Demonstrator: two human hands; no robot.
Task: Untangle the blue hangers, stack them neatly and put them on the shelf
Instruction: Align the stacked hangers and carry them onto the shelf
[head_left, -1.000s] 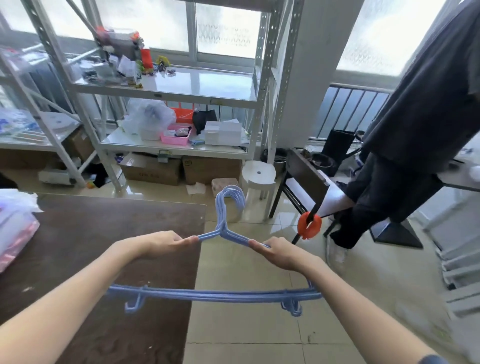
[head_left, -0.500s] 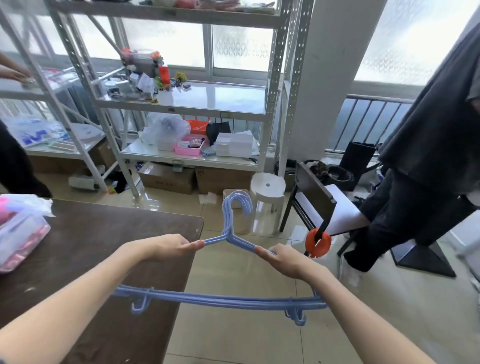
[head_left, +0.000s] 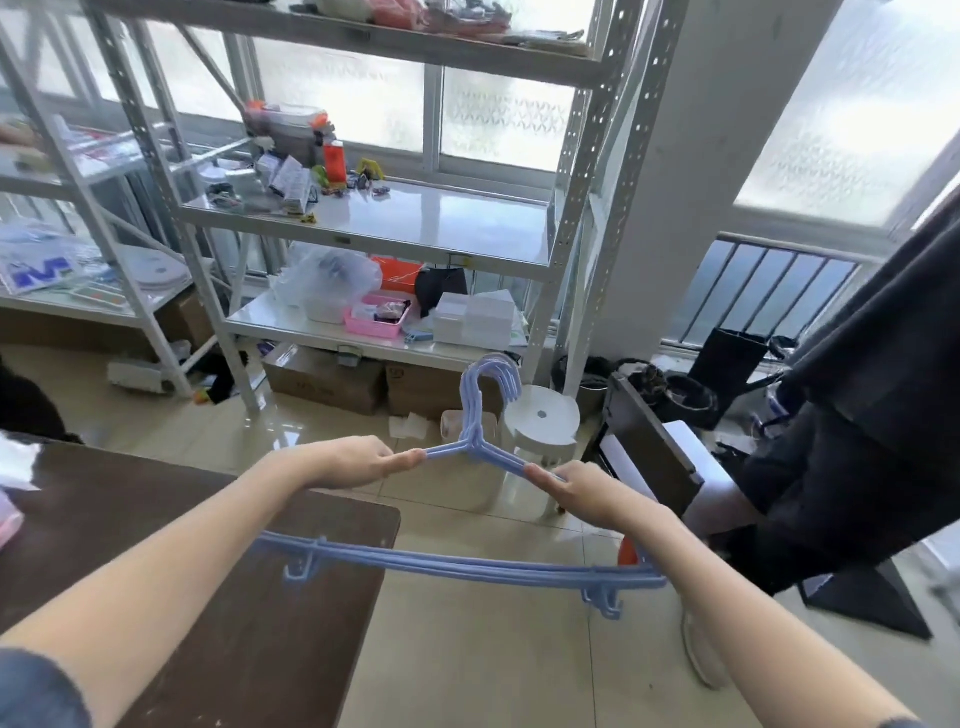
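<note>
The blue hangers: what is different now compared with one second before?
The view has come nearer to the white shelf, which now looks larger and higher, so the person is moving toward it. The blue hangers remain stacked, gripped by the left hand and right hand on the sloping shoulders. Nothing was released.

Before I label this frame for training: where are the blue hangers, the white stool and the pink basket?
blue hangers (head_left: 467, 564), head view, bottom bars
white stool (head_left: 541, 415), head view, seat top
pink basket (head_left: 371, 326), head view, front wall
</note>
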